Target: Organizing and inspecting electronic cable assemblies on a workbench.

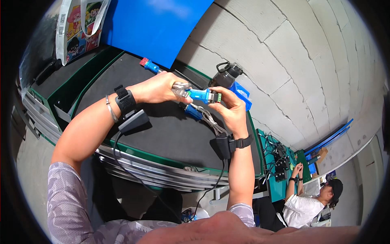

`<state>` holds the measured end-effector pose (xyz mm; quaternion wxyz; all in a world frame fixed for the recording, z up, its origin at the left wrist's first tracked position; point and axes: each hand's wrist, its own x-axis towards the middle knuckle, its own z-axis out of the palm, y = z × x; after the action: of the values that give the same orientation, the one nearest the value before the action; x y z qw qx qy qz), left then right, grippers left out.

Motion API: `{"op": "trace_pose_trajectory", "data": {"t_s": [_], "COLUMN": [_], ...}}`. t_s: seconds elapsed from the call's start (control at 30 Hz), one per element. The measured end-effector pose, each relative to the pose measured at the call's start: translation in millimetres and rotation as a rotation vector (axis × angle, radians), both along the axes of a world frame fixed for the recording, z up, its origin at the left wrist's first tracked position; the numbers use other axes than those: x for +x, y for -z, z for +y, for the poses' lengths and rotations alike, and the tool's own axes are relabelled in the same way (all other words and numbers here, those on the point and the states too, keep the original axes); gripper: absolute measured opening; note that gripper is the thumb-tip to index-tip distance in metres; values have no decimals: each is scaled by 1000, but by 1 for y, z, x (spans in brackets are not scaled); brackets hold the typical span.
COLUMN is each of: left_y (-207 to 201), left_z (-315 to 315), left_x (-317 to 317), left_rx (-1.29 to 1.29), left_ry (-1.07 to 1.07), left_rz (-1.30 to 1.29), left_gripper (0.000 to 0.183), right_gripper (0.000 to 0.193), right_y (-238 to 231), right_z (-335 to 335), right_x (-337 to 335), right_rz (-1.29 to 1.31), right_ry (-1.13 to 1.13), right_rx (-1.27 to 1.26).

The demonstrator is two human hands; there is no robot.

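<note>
Above the dark mat, my left hand closes on the grey cable end of a blue serial adapter. The adapter lies level between both hands. Closed from the other side, my right hand pinches its metal connector end, where a small green terminal block sits. Just below the hands, a second blue connector rests on the mat beside a bundled grey cable. Another blue adapter with a red end lies beyond my left hand.
The dark mat covers a green-edged workbench. A dark bottle and a blue bin stand at its far right edge. A blue panel and a printed bag are at the back. At right, another person sits at a cable-strewn table.
</note>
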<state>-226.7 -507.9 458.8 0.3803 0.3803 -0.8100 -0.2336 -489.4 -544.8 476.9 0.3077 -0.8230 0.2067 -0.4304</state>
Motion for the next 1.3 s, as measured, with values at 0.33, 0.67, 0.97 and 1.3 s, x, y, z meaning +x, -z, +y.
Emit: {"op": "trace_pose_trajectory", "data": {"t_s": [0.33, 0.67, 0.97, 1.3], "left_y": [2, 5, 12, 10], "left_z": [1, 1, -8, -2], "left_x": [0, 1, 2, 0], "left_rx": [-28, -46, -107, -50], "left_ry": [-5, -11, 44, 58], "left_rz": [-27, -20, -1, 2], "left_gripper": [39, 38, 38, 37], "right_gripper": [39, 38, 39, 37], "right_y": [5, 6, 9, 4], "right_z": [2, 3, 1, 13], "right_x": [3, 5, 3, 6], "right_rz": [-18, 45, 59, 95], "right_ry": [7, 56, 78, 116], "right_rx": [3, -65, -121, -190]}}
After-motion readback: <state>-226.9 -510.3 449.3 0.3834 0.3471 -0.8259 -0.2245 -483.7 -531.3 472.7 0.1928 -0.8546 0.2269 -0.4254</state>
